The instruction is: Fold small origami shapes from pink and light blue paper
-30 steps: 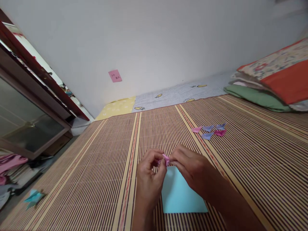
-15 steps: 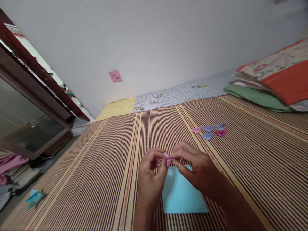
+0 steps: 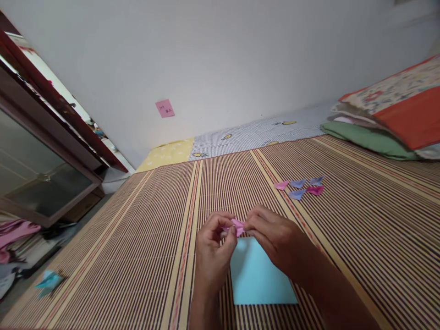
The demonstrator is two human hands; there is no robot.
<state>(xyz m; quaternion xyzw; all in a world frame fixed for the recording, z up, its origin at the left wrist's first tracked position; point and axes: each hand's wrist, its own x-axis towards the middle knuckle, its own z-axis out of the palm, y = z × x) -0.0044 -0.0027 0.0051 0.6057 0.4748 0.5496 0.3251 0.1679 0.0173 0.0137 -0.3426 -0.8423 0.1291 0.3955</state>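
A small pink folded paper (image 3: 238, 227) is pinched between my two hands, above the far edge of a light blue sheet (image 3: 261, 277). My left hand (image 3: 215, 247) grips its left side between thumb and fingers. The fingers of my right hand (image 3: 271, 231) are closed on its right end. The blue sheet lies flat on the striped mat (image 3: 154, 256), with its upper right part behind my right hand. Beyond my right hand, several small folded papers in pink, magenta and bluish purple (image 3: 297, 195) lie grouped on the mat.
A teal folded paper (image 3: 50, 280) rests at the mat's left edge. Folded bedding (image 3: 409, 114) is stacked at the far right. Patterned cloth (image 3: 237, 137) runs along the wall, which bears a pink note (image 3: 165, 108). A glass-panelled door (image 3: 44, 169) stands at left.
My right hand's fingers have drawn closer together on the right end of the pink paper, and its thumb has tucked in. My left hand has shifted very slightly left.
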